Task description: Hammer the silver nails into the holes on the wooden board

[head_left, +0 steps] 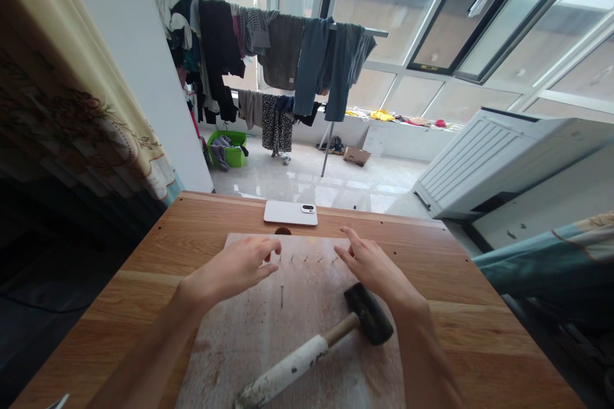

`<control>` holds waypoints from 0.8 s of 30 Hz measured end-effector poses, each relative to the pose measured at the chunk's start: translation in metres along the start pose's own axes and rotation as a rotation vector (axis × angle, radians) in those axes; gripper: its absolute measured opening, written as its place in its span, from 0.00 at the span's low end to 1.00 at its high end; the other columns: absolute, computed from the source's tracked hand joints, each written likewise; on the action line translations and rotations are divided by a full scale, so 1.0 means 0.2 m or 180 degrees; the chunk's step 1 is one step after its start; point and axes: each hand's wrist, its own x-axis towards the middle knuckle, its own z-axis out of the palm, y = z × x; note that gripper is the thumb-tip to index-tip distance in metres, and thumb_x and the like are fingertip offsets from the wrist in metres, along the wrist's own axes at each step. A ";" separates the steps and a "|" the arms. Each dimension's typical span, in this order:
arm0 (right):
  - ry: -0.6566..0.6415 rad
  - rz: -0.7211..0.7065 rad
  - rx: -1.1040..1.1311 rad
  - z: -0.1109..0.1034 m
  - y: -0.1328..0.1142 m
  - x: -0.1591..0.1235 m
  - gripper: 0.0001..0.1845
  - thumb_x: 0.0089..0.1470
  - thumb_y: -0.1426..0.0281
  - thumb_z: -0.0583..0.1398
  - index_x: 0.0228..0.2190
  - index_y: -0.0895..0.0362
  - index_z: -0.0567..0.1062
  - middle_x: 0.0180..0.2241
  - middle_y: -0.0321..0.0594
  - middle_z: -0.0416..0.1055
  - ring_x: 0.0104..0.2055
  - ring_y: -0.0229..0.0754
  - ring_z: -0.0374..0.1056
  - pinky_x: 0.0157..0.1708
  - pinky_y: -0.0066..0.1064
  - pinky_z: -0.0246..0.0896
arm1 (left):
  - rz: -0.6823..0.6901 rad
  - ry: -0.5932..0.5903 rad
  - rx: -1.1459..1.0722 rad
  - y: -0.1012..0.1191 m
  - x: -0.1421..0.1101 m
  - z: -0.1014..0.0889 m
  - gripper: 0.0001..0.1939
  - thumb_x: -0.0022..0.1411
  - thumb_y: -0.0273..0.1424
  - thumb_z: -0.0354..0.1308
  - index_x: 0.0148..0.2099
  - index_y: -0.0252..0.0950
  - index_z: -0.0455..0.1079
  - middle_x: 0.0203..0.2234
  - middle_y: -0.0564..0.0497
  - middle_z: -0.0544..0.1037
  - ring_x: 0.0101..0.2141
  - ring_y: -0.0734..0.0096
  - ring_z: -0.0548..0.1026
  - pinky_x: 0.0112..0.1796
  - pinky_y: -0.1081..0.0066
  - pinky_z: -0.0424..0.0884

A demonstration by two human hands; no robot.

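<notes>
My left hand (242, 263) hovers over the far left part of a pale wooden board (230, 345), fingers bent and thumb apart, with nothing visible in it. Over the board's far right edge is my right hand (371, 262), its fingers spread and holding nothing. Between the two hands, several thin nails stand in a row near the far edge, among them one upright-looking nail (306, 259) and a slanted nail (334, 261) by my right fingertips. A longer nail (282, 296) shows nearer to me. Below my right hand, a black-headed hammer (368, 314) lies across the board, its worn white handle pointing toward me.
The board rests on a wooden table (480, 332). A white phone (290, 213) lies face down near the far edge, by a round dark hole (283, 231). Beyond are a clothes rack (374, 32) with laundry, a green basket (235, 154) and a white appliance (503, 160).
</notes>
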 end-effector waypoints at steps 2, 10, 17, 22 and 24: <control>0.0014 -0.0038 0.0023 0.01 0.01 0.00 0.27 0.71 0.64 0.50 0.65 0.65 0.64 0.38 0.49 0.82 0.47 0.55 0.76 0.50 0.38 0.59 | -0.0005 0.0096 0.0234 -0.02 0.01 0.00 0.08 0.70 0.32 0.55 0.48 0.40 0.74 0.45 0.49 0.80 0.43 0.59 0.79 0.43 0.65 0.68; 0.0109 -0.0026 0.0104 0.04 0.07 0.01 0.25 0.70 0.64 0.52 0.64 0.59 0.68 0.45 0.53 0.82 0.46 0.54 0.77 0.48 0.36 0.61 | -0.0094 -0.0131 0.0375 -0.08 0.05 0.03 0.09 0.69 0.25 0.54 0.40 0.39 0.75 0.40 0.50 0.82 0.42 0.61 0.79 0.40 0.68 0.65; 0.0194 0.0152 0.0323 0.02 0.09 0.02 0.25 0.71 0.61 0.50 0.65 0.55 0.66 0.38 0.45 0.83 0.36 0.48 0.79 0.41 0.33 0.66 | 0.0065 0.0106 0.0296 -0.07 0.05 0.02 0.10 0.70 0.25 0.53 0.35 0.38 0.71 0.34 0.52 0.80 0.36 0.64 0.78 0.35 0.69 0.62; 0.0191 0.0209 0.0432 0.04 0.09 0.02 0.25 0.70 0.61 0.53 0.64 0.55 0.67 0.35 0.44 0.83 0.34 0.47 0.79 0.39 0.32 0.66 | 0.0011 0.0134 0.0482 -0.06 0.06 0.03 0.10 0.73 0.27 0.53 0.36 0.37 0.70 0.35 0.50 0.80 0.36 0.62 0.78 0.35 0.68 0.61; 0.0200 0.0222 0.0467 0.04 0.08 0.03 0.26 0.69 0.61 0.54 0.64 0.56 0.67 0.35 0.44 0.83 0.34 0.47 0.79 0.39 0.32 0.66 | 0.0016 0.0176 0.0541 -0.06 0.06 0.03 0.09 0.73 0.28 0.54 0.37 0.37 0.70 0.35 0.50 0.80 0.36 0.61 0.78 0.34 0.67 0.61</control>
